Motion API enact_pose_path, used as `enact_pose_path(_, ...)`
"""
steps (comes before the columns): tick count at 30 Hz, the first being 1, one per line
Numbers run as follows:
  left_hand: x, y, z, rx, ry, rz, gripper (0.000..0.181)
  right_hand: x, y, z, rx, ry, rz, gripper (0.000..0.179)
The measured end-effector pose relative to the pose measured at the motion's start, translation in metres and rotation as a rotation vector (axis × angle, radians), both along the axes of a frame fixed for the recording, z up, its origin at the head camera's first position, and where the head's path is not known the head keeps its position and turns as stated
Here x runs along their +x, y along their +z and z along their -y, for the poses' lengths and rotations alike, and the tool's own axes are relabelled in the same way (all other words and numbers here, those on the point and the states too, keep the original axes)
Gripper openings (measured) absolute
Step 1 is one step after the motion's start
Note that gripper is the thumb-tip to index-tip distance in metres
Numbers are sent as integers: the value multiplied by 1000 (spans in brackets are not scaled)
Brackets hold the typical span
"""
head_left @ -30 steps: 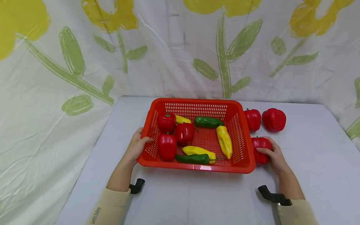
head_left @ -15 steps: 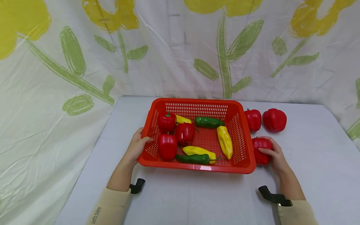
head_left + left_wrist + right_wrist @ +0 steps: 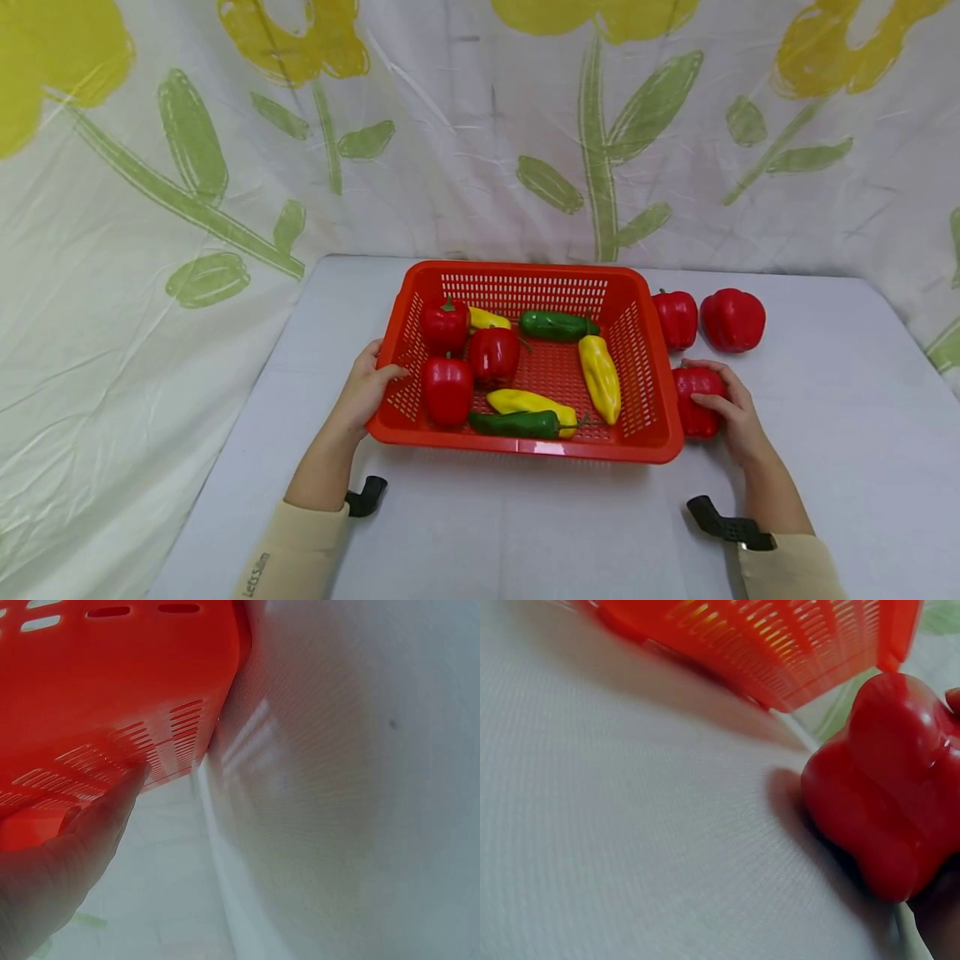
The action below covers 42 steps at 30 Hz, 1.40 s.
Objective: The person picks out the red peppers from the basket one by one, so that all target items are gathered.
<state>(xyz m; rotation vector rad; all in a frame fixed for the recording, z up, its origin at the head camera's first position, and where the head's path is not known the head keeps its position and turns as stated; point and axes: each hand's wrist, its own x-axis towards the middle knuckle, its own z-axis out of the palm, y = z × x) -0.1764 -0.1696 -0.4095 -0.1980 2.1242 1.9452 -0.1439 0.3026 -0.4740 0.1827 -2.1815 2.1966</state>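
My left hand (image 3: pixel 367 387) grips the left rim of a red plastic basket (image 3: pixel 525 447), thumb over the rim and fingers along the outer wall, as the left wrist view also shows. Inside the basket are three red bell peppers (image 3: pixel 447 392), several yellow peppers (image 3: pixel 599 379) and two green peppers (image 3: pixel 553 326). Just outside the basket's right wall, my right hand (image 3: pixel 738 412) holds another red bell pepper (image 3: pixel 697 402) between thumb and fingers. In the right wrist view this bell pepper (image 3: pixel 889 787) shows its lobed bottom, low over the table.
Two more red bell peppers, one by the basket's right wall (image 3: pixel 677 320) and one farther right (image 3: pixel 732 320), lie on the white-covered table (image 3: pixel 480 533). A white curtain (image 3: pixel 450 150) printed with yellow flowers hangs behind the table's back edge.
Almost nothing differs. The fingers of my right hand have shifted slightly on the bell pepper; the basket and my left hand keep their place.
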Motion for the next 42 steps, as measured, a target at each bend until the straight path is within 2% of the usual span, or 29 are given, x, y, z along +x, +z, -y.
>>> enact_pose_path(5, 0, 0, 0, -5, -1, -5, 46, 1, 2, 0, -16, -10, -6, 39)
enact_pose_path(16, 0, -1, 0, 5, -1, -5, 47, 2, 8, -3, -35, -68, -92, 43)
enact_pose_path(26, -1, -1, 0, 11, 0, -5, 46, 1, 27, -6, -26, -60, -104, 45)
enact_pose_path(34, 0, -1, 0, 6, -2, -4, 46, -4, 42, -9, 47, -60, -118, 46)
enact_pose_path(37, -1, -1, 0, 9, -3, -5, 46, -5, 50, -8, 90, -80, -98, 46)
enact_pose_path(42, 0, 0, 0, 5, -2, -7, 47, -9, 65, -5, 292, -141, 15, 45)
